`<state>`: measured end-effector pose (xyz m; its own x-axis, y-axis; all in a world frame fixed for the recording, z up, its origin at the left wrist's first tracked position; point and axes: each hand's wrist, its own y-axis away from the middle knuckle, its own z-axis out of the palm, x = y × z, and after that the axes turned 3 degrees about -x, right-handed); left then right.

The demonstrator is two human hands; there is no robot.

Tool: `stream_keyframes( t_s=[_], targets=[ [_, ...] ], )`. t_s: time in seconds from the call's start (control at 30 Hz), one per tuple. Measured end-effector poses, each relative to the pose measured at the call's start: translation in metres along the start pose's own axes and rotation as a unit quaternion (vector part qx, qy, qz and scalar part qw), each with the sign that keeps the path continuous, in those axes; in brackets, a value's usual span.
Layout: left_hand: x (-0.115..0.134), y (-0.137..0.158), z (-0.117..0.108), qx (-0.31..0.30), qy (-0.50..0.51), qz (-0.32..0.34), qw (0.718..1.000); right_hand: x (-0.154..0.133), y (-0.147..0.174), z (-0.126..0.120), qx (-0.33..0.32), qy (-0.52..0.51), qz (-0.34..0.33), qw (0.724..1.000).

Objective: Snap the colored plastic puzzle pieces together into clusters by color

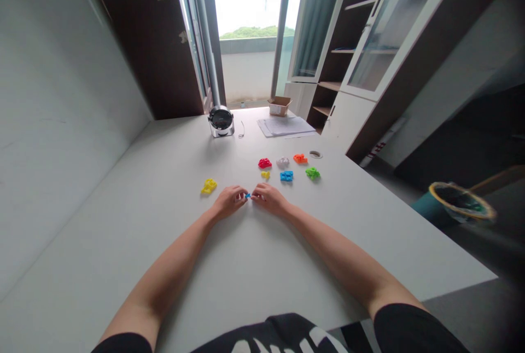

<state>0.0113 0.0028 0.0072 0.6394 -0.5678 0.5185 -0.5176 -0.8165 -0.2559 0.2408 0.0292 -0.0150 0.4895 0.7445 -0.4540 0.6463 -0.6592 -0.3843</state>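
Mid-frame, left hand (229, 201) fingers pinch blue piece (248, 196); right hand (268, 198) fingers beside it, can't tell if gripping; light pinch likely best.

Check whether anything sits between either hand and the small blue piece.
Nothing visible: the left hand and right hand meet at the small blue piece. The larger yellow piece lies left of both, out of the way.

Two hands, one left hand (230, 201) and one right hand (267, 198), have one small blue piece (248, 196) at their fingertips. One desk (254, 271) carries seven coloured clumps: two yellow clumps (209, 186) (266, 175), one red clump (264, 163), one white clump (283, 162), one orange clump (300, 158), one blue clump (286, 176), one green clump (312, 173); also one cardboard box (279, 108).
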Motion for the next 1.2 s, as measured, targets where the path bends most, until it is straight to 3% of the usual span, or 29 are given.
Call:
stream_keyframes(
  t_s=[1.2],
  targets=[
    [0.002,-0.001,-0.002,-0.004,-0.008,-0.01,1.0,-0.015,-0.001,-0.01,0.002,-0.005,0.012,1.0]
  ],
)
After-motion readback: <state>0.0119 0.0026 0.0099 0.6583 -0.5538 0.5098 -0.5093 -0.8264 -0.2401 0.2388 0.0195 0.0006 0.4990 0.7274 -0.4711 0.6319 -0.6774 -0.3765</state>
